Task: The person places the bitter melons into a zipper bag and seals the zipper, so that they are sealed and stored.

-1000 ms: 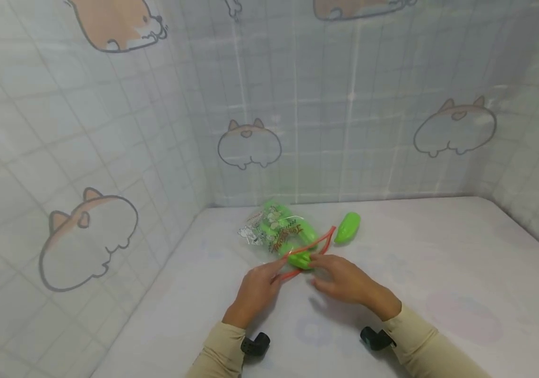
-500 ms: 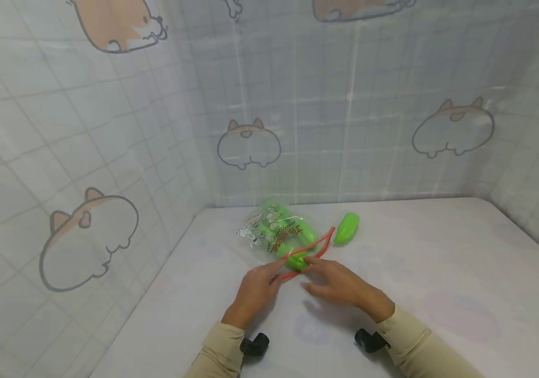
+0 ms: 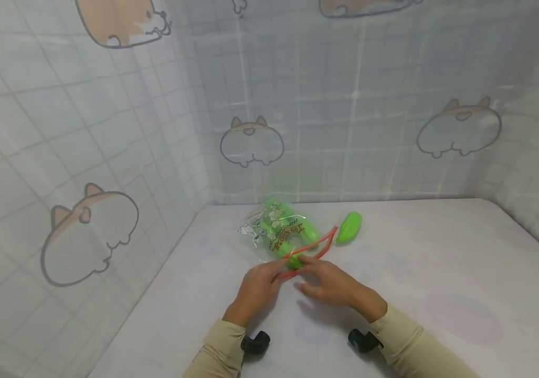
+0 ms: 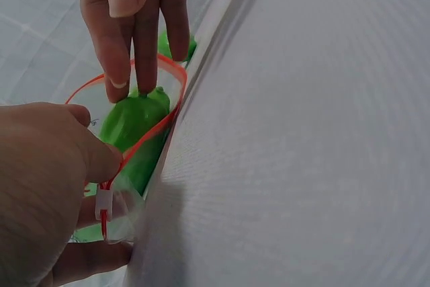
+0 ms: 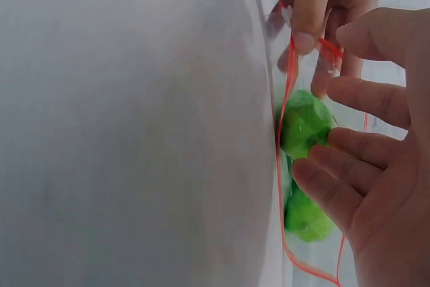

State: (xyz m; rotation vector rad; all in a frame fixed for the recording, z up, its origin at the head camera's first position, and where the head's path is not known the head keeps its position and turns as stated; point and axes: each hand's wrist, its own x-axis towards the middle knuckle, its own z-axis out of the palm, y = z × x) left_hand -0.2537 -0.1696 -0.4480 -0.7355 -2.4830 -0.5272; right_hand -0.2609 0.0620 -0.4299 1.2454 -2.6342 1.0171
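Observation:
A clear zip bag [image 3: 281, 231] with printed letters and a red zip edge [image 5: 279, 166] lies on the white table, several green vegetable-shaped pieces inside. My left hand [image 3: 257, 287] pinches the bag's red edge near its white slider [image 4: 103, 201]. Spread wide, the bag's mouth faces my right hand [image 3: 333, 283]. At the mouth sits a glossy green vegetable-like piece [image 4: 138, 122], which the extended fingertips of my right hand touch from behind. Its exact kind is unclear. In the right wrist view, that hand's fingers are fairly straight, with none wrapped around the piece.
A loose green elongated piece [image 3: 349, 227] lies just right of the bag on the white table [image 3: 415, 273]. Behind and to the left rise curtain walls [image 3: 321, 105] with a grid and dog print.
My right hand has moved left, pushing the green piece farther into the bag's mouth. The left hand keeps its hold on the red edge.

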